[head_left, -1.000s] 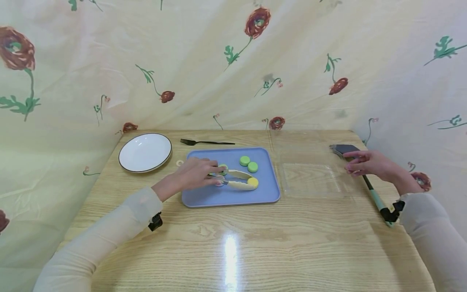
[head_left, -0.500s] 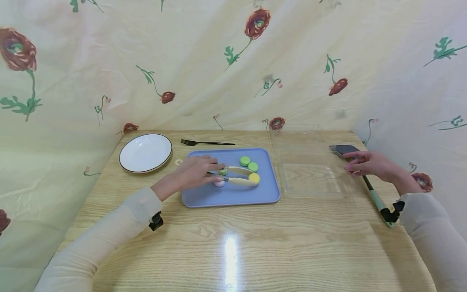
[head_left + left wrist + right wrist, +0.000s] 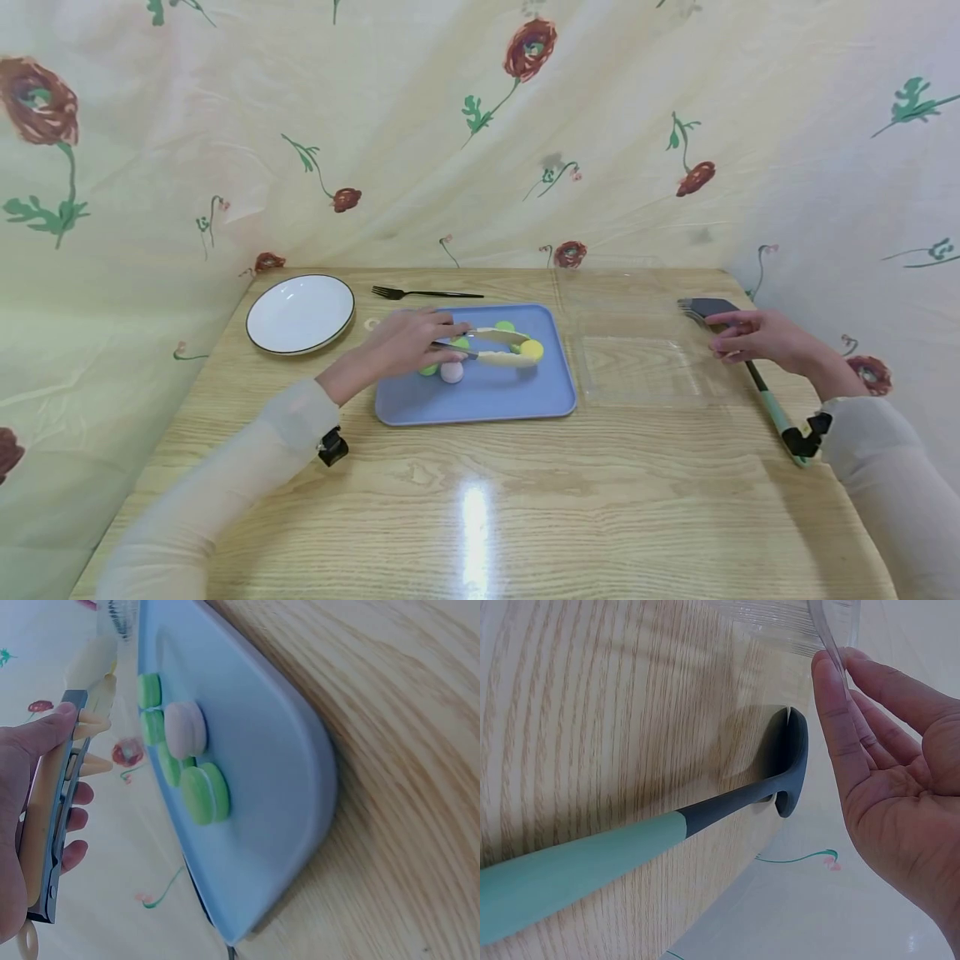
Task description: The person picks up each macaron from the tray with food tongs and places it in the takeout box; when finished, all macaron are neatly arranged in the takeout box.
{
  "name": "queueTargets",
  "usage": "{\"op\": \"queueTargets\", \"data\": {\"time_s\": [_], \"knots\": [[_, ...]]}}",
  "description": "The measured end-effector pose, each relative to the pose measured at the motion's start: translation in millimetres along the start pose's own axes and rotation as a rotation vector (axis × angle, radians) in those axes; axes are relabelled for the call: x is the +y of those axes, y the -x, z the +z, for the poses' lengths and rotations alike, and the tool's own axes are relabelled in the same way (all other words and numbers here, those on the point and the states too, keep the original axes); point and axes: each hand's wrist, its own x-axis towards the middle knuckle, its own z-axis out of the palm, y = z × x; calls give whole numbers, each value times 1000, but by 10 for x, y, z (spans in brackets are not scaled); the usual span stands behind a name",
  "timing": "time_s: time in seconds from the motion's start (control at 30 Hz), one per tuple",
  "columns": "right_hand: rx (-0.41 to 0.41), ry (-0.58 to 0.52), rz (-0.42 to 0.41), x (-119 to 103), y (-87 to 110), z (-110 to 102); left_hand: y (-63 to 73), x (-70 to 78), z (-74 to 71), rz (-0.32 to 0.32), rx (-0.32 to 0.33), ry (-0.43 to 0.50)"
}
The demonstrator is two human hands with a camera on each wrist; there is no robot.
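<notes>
My left hand (image 3: 405,343) grips a pair of tongs (image 3: 51,802) with cream tips, over the blue tray (image 3: 480,407). Between the tips is a yellow macaron (image 3: 532,351), which seems to be above the tray's surface. Below the tongs, a pale pink macaron (image 3: 185,729) and several green macarons (image 3: 204,793) lie on the tray. At the right, my right hand (image 3: 761,337) pinches the edge of a clear plastic box (image 3: 641,367) between thumb and fingers. The outline of this box is hard to make out.
A spatula (image 3: 585,859) with a mint handle and dark head lies beneath my right hand. At the back left stands a white dish (image 3: 300,315) with a dark rim. A black fork (image 3: 427,292) lies behind the tray; a flowered curtain backs the table.
The tongs, with the yellow macaron between their tips, have moved right and away from the tray's front, now partly covering the green macarons there. My right hand has stayed in place.
</notes>
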Motion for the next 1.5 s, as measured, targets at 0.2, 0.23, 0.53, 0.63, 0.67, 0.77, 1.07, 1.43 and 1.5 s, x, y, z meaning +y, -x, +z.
{"op": "queueTargets", "data": {"time_s": [0.2,0.23,0.53,0.63,0.67,0.77,1.07,1.43,1.5], "knots": [[11,-6,-8,17,6,0,-130,46,-45,-20,-29,31],[12,-7,-9,18,8,-1,-155,54,-51,-22,-29,34],[16,-31,-23,14,12,11,-394,107,-66,-10,5,16],[25,-28,-18,14,7,16,-480,131,-73,-6,-14,13],[26,-26,-17,14,6,17,-509,139,-76,-7,-19,8],[25,-21,-16,15,6,18,-604,170,-85,-11,-39,13],[20,-20,-8,30,-15,12,-929,303,-91,-2,-105,-41],[26,-32,-3,-14,-19,46,-1333,521,4,21,-132,-94],[25,-33,-1,-24,-21,49,-1401,559,33,26,-134,-110]]}}
